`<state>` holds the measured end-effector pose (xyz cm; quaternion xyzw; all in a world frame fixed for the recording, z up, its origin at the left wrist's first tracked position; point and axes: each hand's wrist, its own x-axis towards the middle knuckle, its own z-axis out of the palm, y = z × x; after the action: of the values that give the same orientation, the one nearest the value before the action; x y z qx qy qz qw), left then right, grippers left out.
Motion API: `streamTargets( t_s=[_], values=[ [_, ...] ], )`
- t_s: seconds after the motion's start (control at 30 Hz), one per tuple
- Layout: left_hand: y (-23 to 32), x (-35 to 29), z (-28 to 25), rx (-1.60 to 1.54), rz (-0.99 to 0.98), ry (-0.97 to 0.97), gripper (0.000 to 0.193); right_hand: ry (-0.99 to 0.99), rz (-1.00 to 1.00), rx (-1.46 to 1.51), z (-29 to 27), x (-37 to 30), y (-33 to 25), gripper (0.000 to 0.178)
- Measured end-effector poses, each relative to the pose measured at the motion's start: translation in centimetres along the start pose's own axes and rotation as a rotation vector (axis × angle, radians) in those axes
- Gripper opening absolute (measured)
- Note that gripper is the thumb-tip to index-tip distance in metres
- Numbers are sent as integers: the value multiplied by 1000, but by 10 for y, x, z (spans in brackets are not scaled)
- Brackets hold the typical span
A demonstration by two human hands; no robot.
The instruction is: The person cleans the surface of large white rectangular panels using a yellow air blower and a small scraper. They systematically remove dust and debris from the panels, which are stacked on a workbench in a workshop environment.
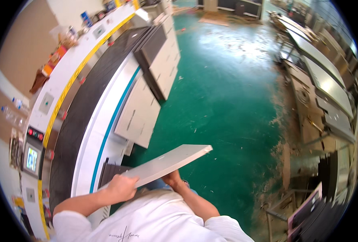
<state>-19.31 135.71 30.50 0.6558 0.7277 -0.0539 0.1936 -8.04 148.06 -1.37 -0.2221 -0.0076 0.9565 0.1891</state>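
On my feed, a pale board (167, 163) lies right at the person's waist, in both hands and just ahead of the shirt (150, 218). Its long axis is the relation I judge any shift to turn on: it runs slantwise, from the lower left by the machine (84, 169) up and away to the right, where the far end stands out over the green floor (223, 105). The left hand (121, 188) is closed on the board toward its left end, the thumb side up by the near edge. The right hand (172, 177) sits farther along, nearer the middle, gripping from below; I can't see its fingertips, since the board covers them. Of the two, the right hand is nearer the far end, though a long stretch of board reaches past it with no hand on it. The left hand is nearer the machine and its dark belt (100, 88). Whether the left end touches the machine, I cannot tell. Ahead, the stack of pale panels (138, 115) stands apart from the board's far end.
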Motion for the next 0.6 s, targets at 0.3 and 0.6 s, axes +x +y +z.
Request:
streamTargets(
  t_s=[0.3, 0.6],
  values=[
    [-90, 148, 12, -184, -96, 47, 22, 129, 170, -93, 49, 111, -130, 60],
    [-207, 359, -50, -425, -200, 241, 17, 275, 226, -289, 134, 328, -286, 55]
  ],
)
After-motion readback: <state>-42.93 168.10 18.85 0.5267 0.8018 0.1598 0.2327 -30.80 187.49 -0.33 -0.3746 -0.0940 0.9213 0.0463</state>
